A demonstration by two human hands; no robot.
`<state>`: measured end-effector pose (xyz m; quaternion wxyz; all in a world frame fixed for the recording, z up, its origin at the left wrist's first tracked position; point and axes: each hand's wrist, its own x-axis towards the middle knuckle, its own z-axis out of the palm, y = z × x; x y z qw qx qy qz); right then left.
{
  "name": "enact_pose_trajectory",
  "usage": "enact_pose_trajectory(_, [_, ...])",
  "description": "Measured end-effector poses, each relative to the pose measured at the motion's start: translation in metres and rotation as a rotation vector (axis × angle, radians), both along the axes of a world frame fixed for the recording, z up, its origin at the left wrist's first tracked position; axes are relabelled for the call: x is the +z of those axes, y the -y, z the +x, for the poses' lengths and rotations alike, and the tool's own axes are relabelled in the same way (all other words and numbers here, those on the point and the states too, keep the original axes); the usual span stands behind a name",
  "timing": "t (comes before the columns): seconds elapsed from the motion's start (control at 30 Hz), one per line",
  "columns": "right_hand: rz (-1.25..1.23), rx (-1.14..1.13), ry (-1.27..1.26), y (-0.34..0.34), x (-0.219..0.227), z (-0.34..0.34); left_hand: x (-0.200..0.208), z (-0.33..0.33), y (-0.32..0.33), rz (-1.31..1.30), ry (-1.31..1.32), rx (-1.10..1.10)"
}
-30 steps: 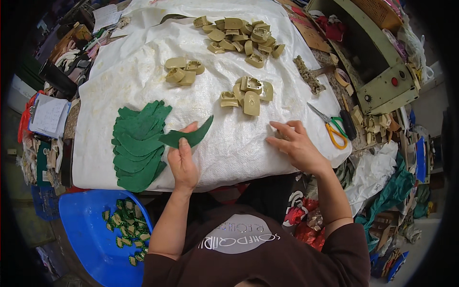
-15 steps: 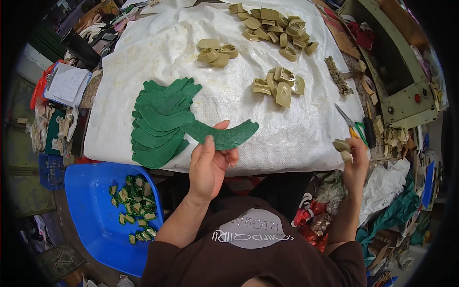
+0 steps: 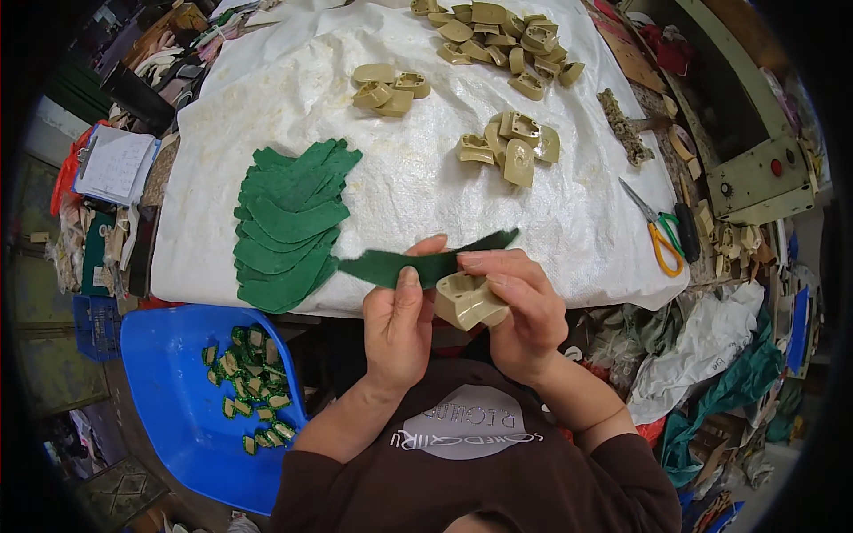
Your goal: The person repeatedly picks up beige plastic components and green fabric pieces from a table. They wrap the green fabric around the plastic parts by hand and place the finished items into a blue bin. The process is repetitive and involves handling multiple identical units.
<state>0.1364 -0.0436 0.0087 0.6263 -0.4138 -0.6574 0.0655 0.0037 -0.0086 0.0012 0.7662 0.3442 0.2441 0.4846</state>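
My left hand (image 3: 397, 329) pinches a curved dark green strip of material (image 3: 378, 266) between thumb and fingers, above the table's near edge. A beige plastic shoe heel (image 3: 471, 302), hollow side up, is in my right hand (image 3: 533, 315), right in front of the strip. The right fingertips also reach the strip's upper edge, and its right end sticks out beyond them. To the left, several similar green strips lie in a fanned, overlapping pile (image 3: 289, 231). Loose beige heels form a small group (image 3: 520, 164) beyond my right hand.
More heels lie in a group (image 3: 378, 75) at centre back and in a larger heap (image 3: 506, 40) at the far right. Scissors (image 3: 662, 240) rest at the right edge of the white sheet (image 3: 400, 186). A blue tub (image 3: 178, 462) with green-wrapped pieces stands lower left.
My right hand has come in from the right with the heel and now meets the strip in front of me. The strip has been turned and bent in my left hand.
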Motion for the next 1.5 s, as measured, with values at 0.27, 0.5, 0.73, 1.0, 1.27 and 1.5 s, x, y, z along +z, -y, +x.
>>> enact_pose_trajectory(0.27, [0.137, -0.068, 0.078, -0.01, -0.007, -0.003, 0.0, -0.013, -0.001, 0.059, -0.023, -0.065])
enact_pose_trajectory(0.5, [0.119, -0.081, 0.094, -0.013, -0.009, -0.003, 0.009, -0.012, -0.001, 0.17, -0.063, -0.056])
enact_pose_trajectory(0.73, [0.105, -0.146, 0.16, -0.011, -0.012, -0.001, 0.01, -0.012, 0.003, 0.322, -0.266, -0.013])
enact_pose_trajectory(1.0, [0.067, -0.246, 0.266, -0.017, -0.019, 0.004, 0.002, -0.009, -0.005, 0.686, -0.562, 0.135])
enact_pose_trajectory(1.27, [-0.239, -0.223, 0.57, -0.007, 0.011, 0.006, 0.011, -0.023, -0.015, 0.537, -0.7, 0.247])
enact_pose_trajectory(1.5, [-0.475, -0.136, 0.723, -0.006, 0.017, 0.008, -0.002, -0.018, -0.009, 0.517, -0.749, 0.161])
